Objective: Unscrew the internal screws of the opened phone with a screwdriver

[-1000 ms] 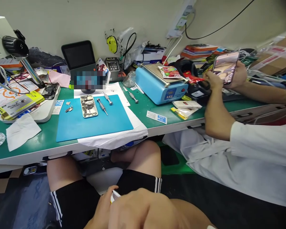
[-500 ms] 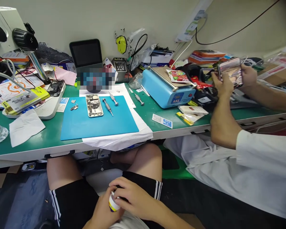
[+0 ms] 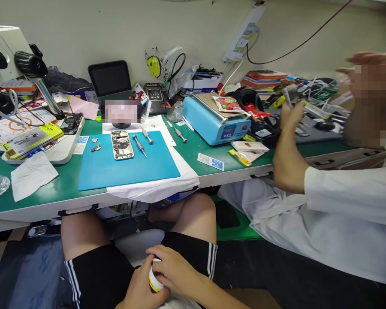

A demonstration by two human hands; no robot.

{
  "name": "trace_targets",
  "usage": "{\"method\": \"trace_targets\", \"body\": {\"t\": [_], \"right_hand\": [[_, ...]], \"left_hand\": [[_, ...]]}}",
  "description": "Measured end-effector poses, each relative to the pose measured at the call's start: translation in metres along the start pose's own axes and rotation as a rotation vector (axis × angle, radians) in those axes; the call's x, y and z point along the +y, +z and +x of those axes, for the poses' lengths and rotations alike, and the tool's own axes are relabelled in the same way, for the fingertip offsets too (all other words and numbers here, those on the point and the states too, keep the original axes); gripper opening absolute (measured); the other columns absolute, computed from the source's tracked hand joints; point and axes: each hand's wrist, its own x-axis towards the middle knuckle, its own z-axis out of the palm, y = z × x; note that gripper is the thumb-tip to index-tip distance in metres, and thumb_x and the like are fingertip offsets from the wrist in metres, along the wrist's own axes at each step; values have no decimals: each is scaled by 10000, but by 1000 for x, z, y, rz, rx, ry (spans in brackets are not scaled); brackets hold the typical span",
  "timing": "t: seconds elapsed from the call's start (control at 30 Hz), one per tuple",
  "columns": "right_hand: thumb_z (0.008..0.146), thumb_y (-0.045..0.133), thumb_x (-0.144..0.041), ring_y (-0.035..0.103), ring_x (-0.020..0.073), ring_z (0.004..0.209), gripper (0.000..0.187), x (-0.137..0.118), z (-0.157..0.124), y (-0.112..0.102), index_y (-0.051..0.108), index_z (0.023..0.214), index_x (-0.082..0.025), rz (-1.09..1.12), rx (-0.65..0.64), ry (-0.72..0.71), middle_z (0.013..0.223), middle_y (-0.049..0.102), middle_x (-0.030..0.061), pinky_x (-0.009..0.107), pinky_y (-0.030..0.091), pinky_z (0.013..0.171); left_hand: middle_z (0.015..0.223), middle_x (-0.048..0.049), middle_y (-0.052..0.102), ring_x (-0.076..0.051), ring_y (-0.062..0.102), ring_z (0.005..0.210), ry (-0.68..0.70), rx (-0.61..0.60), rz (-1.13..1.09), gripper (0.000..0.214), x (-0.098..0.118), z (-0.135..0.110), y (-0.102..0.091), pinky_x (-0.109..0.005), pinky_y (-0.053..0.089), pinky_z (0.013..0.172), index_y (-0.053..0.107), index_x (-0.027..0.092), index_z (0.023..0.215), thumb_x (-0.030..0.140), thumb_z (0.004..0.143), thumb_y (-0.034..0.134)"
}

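Observation:
In my lap, my left hand (image 3: pixel 142 286) is wrapped round a small white tub (image 3: pixel 154 281) with a yellow and dark purple label. Curled over the top of that tub is my right hand (image 3: pixel 176 267), its fingers closed on the upper part and hiding the opening. On the bench ahead, an opened phone housing (image 3: pixel 122 146) lies on a blue mat (image 3: pixel 131 171). Two screwdrivers lie to its right, one a dark-tipped screwdriver (image 3: pixel 139 146). Small metal parts (image 3: pixel 96 147) rest to its left.
A blue heating machine (image 3: pixel 209 124) stands at the back, a microscope stand (image 3: pixel 48 98) at the left. White paper (image 3: pixel 34 174) lies near the left end. At the right, a co-worker's arm (image 3: pixel 287 159) reaches over the bench holding a phone (image 3: pixel 288 96).
My view has shifted slightly to the right. The co-worker's far hand has come off the phone and risen, and the phone is now tilted in the other hand. My hands keep their grip.

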Motion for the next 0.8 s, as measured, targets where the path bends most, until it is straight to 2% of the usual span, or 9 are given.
{"method": "trace_targets", "body": {"t": [0.17, 0.23, 0.33, 0.47, 0.6, 0.67, 0.73, 0.8], "right_hand": [[881, 617, -229, 530, 306, 1344, 189, 9, 3, 11, 796, 940, -233, 33, -111, -32, 1517, 546, 50, 474, 455, 1095], [866, 618, -213, 534, 314, 1338, 201, 11, 6, 14, 799, 951, -228, 50, -135, -37, 1479, 580, 66, 485, 449, 1100], [852, 610, -174, 583, 296, 1278, 214, 9, 11, 13, 804, 936, -207, 84, -145, -42, 1377, 648, 94, 451, 478, 1075], [886, 567, -138, 584, 235, 1296, 252, -1, 11, 0, 796, 950, -222, 147, -103, -65, 1430, 606, 71, 359, 486, 1081], [949, 573, -219, 487, 242, 1404, 204, -9, 1, -24, 777, 962, -224, 189, -38, -89, 1536, 508, 56, 365, 429, 1151], [990, 545, -276, 588, 222, 1269, 230, -14, -4, -39, 769, 1011, -228, 219, 46, -117, 1405, 614, 83, 346, 478, 1077], [1018, 509, -295, 673, 173, 1029, 264, -23, -8, -58, 764, 1016, -227, 266, 111, -168, 1137, 723, 75, 280, 531, 894], [1012, 544, -322, 669, 132, 789, 250, -40, -12, -82, 762, 980, -205, 358, 250, -245, 862, 734, 47, 230, 517, 717]], "left_hand": [[1054, -25, 737, -270, 683, 947, -36, -28, 35, 665, -8, -3, 7, -332, 486, 817, 517, 240, 1279, 217, 637, 690], [1015, -31, 734, -281, 677, 934, -53, -32, 49, 632, -12, -4, 8, -349, 482, 814, 532, 226, 1249, 232, 639, 693], [1062, -52, 728, -301, 670, 982, -69, -30, 54, 672, -16, -4, 7, -377, 484, 859, 514, 217, 1278, 236, 634, 703], [1121, -41, 718, -278, 665, 1013, -50, 8, 22, 680, -12, -2, 2, -359, 488, 886, 501, 239, 1296, 229, 650, 713], [984, 4, 711, -206, 656, 850, -4, 55, -32, 572, -2, 0, -5, -299, 496, 777, 545, 237, 1199, 196, 653, 712], [933, 9, 698, -185, 634, 793, 17, 79, -56, 492, 3, 1, -10, -285, 492, 737, 565, 229, 1131, 226, 669, 732], [901, 8, 686, -174, 617, 769, 50, 101, -81, 432, 9, 2, -17, -277, 489, 716, 576, 222, 1072, 298, 690, 763], [877, 2, 676, -165, 603, 743, 101, 121, -111, 431, 19, 4, -27, -272, 483, 691, 577, 216, 1055, 396, 718, 777]]}}
